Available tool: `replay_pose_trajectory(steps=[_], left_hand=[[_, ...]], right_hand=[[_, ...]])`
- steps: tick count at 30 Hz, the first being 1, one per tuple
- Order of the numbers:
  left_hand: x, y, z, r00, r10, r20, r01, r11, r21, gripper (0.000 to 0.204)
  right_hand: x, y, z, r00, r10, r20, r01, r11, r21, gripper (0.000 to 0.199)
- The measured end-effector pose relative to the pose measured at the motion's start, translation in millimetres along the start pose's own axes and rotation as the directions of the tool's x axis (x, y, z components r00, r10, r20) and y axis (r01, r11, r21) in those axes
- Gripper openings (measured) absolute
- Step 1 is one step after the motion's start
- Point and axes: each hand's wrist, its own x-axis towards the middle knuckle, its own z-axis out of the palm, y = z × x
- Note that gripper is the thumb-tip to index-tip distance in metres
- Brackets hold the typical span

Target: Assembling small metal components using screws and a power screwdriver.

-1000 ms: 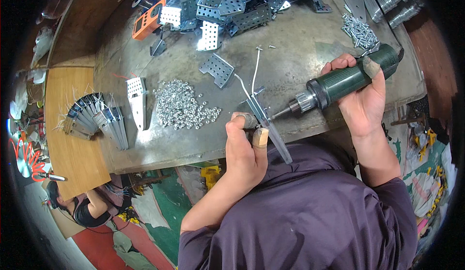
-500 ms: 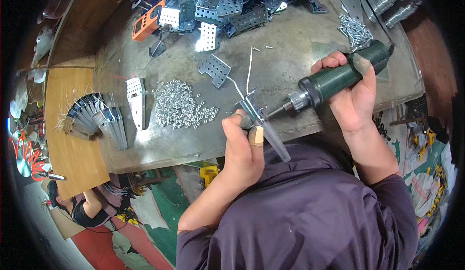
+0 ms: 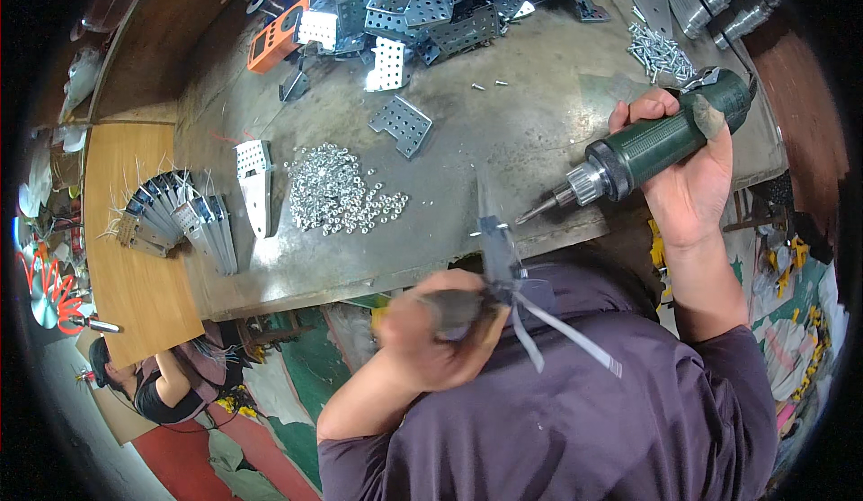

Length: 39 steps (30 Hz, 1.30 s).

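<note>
My right hand [image 3: 690, 191] is wrapped round a dark green electric screwdriver [image 3: 661, 146], whose bit points down and left above the table's front edge. My left hand [image 3: 427, 330], smeared by motion, grips a narrow metal bracket assembly [image 3: 500, 247] in front of my torso. Two pale wires [image 3: 568, 335] trail from this part toward my lap. A small gap separates the bit's tip from the bracket. Farther in on the table lies a perforated metal plate [image 3: 402, 126], with a heap of small nuts [image 3: 337, 191] to its left.
Perforated plates [image 3: 422, 11] are piled at the back beside an orange device [image 3: 274, 40]. Screws [image 3: 661, 54] lie in a heap back right. At left are a finished-looking bracket [image 3: 256, 186] and a fanned row of wired brackets [image 3: 175, 213]. Another person [image 3: 157, 384] sits lower left.
My left hand has moved down toward me and turned the bracket, so its wires now hang toward my lap. The screwdriver has drawn off the part, up and right.
</note>
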Motion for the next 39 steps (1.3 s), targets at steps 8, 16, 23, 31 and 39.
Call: replay_pose_trajectory(steps=[8,16,23,31,39], left_hand=[[1,-32,30,0.968,-0.242,-0.066,0.19,0.878,-0.439,0.062],[21,-32,26,1.0,-0.009,0.014,0.008,0.997,0.071,0.058],[21,-33,33,0.997,-0.004,-0.077,0.006,1.0,0.022,0.055],[17,-33,33,0.998,-0.065,-0.026,0.066,0.996,0.066,0.062],[21,-26,31,0.999,-0.034,-0.005,0.034,0.987,0.154,0.062]], right_hand=[[-4,1,-8,0.999,-0.014,-0.051,0.014,1.0,-0.012,0.026],[-8,1,-11,0.996,-0.038,-0.084,0.037,0.999,-0.006,0.027],[-7,0,-10,0.993,-0.056,-0.108,0.053,0.998,-0.03,0.028],[-7,1,-13,0.99,-0.035,-0.134,0.035,0.999,-0.002,0.026],[-8,0,-12,0.992,-0.052,-0.114,0.053,0.999,0.01,0.027]])
